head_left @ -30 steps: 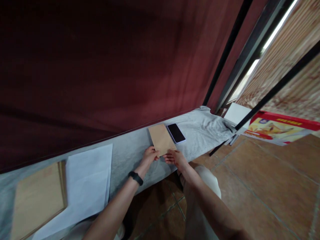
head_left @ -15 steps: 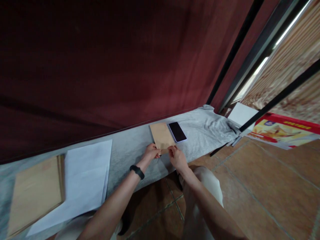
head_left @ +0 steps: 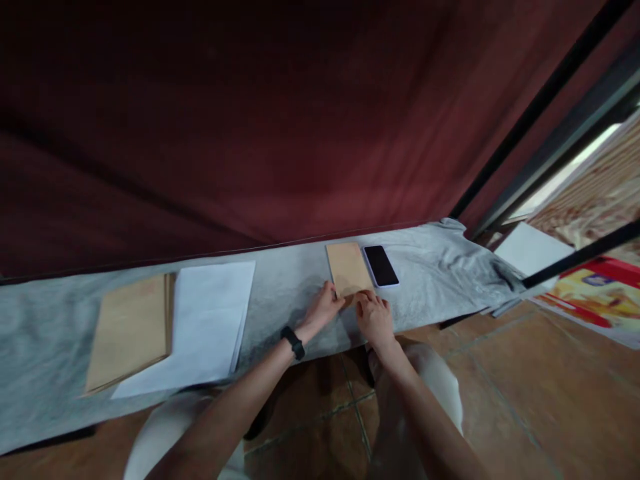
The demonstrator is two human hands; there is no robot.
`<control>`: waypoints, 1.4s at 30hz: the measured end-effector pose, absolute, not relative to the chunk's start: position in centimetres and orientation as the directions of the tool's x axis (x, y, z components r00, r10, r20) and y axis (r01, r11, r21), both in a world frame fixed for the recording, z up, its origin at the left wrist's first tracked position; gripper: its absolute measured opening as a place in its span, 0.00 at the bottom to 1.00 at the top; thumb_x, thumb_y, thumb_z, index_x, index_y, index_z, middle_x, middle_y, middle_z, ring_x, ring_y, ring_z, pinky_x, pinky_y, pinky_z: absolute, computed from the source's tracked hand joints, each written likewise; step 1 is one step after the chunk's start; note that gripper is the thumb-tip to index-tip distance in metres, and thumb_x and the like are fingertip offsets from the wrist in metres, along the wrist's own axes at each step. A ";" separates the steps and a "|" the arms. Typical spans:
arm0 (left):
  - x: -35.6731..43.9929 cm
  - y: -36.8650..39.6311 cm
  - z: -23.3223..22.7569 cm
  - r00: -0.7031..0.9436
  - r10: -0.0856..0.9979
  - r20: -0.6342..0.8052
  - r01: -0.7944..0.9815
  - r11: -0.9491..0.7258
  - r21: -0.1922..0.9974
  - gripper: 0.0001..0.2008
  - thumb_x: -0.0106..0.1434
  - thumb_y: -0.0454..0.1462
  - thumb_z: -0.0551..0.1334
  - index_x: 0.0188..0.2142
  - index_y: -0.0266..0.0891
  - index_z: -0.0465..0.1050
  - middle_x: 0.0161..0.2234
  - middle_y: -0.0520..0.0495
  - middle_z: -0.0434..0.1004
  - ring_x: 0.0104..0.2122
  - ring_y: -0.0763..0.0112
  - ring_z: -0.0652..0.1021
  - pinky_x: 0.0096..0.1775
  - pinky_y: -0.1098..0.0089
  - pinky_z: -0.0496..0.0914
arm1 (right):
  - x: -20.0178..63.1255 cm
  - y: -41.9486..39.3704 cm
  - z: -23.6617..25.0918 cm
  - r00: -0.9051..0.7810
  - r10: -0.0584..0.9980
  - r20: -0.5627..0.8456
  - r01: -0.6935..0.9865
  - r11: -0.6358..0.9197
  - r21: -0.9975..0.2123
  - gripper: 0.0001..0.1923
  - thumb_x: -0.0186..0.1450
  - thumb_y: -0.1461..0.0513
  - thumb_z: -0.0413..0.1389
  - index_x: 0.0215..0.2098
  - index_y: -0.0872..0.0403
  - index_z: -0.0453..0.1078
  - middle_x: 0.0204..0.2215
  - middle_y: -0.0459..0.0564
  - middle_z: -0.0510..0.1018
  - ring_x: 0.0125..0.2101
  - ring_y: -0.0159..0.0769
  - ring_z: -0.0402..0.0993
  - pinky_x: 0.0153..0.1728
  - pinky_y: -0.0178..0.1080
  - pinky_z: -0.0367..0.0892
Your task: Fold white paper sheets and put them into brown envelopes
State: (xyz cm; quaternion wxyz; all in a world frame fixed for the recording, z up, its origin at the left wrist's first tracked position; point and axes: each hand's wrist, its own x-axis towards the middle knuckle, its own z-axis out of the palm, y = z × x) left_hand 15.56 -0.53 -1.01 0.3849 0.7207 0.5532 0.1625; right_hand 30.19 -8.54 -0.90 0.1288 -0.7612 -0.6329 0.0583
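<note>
Here, envelope (head_left: 349,268) — fingertips of both hands pressing.

place: home/makeshift work nook | evid: terracotta tile floor (head_left: 525,393), dark red curtain (head_left: 250,120) | low worktop w/ grey felt cover (head_left: 280,293)

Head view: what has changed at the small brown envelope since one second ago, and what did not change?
The right hand has closed over the near edge of the small brown envelope, fingers curled where earlier they lay flatter. The left hand stays at the near left corner. The envelope, phone, white sheets and large brown envelopes keep their places on the grey cloth; only the camera shifted.
</note>
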 end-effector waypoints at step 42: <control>-12.3 1.0 2.3 -0.229 0.972 0.047 0.970 0.224 0.100 0.32 0.69 0.42 0.56 0.70 0.36 0.59 0.72 0.31 0.52 0.72 0.37 0.50 0.64 0.29 0.47 | 16.6 -4.9 -1.0 -0.070 0.996 -0.052 0.617 0.002 -0.787 0.17 0.70 0.58 0.49 0.51 0.53 0.76 0.44 0.54 0.83 0.39 0.38 0.81 0.42 0.37 0.74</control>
